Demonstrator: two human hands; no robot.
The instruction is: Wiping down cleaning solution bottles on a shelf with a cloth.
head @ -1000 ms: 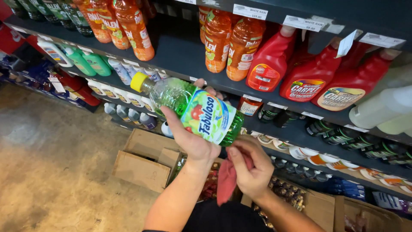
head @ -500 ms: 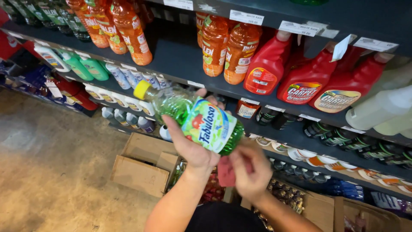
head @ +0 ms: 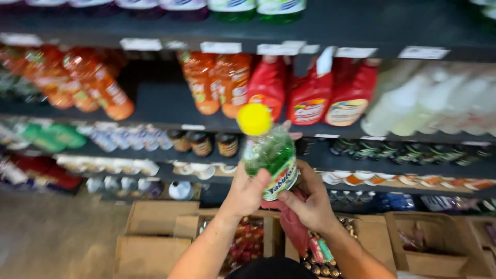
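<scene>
Grip: both hands on green bottle; yellow cap; pink cloth

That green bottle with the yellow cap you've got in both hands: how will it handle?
The green bottle looks full of liquid, so probably heavy for its size. Its smooth plastic may be slippery, though left hand and right hand both grip low. Tall and narrow, it might tip if set down.

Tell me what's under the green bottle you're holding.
Under the green bottle the right hand presses a red cloth; open cardboard boxes sit on the floor. The bottle's base is covered by both hands.
</scene>
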